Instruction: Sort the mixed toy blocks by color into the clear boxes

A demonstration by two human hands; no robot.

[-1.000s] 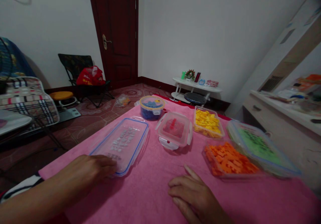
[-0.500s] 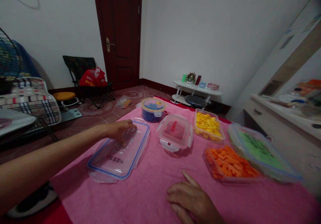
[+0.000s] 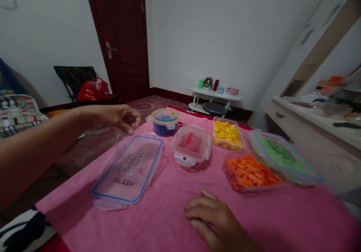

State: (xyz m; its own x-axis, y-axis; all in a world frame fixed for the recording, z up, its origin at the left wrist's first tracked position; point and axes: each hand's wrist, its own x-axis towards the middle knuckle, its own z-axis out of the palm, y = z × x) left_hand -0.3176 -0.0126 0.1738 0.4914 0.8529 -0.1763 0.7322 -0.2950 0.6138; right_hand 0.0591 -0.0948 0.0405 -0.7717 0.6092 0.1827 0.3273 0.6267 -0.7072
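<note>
A clear plastic lid with a blue seal lies on the pink cloth at the left, dark print on its middle. Just above its far left edge, my left hand hangs in the air, fingers loosely bent, the thumb a little apart; I see nothing held. My right hand rests on the cloth at the front, fingers loosely spread and empty. Between and beyond the hands stand a round yellow-rimmed tub with blue contents and a lidded square box with red contents.
To the right are an open box of yellow pieces, an open box of orange pieces and a lidded box of green pieces. The pink cloth covers the table. A low white stand is against the wall.
My left hand has lifted off the lid and drawn back to the left, its fingers curling. The lid stays on the cloth. My right hand stays near the same place; the view has turned slightly.
</note>
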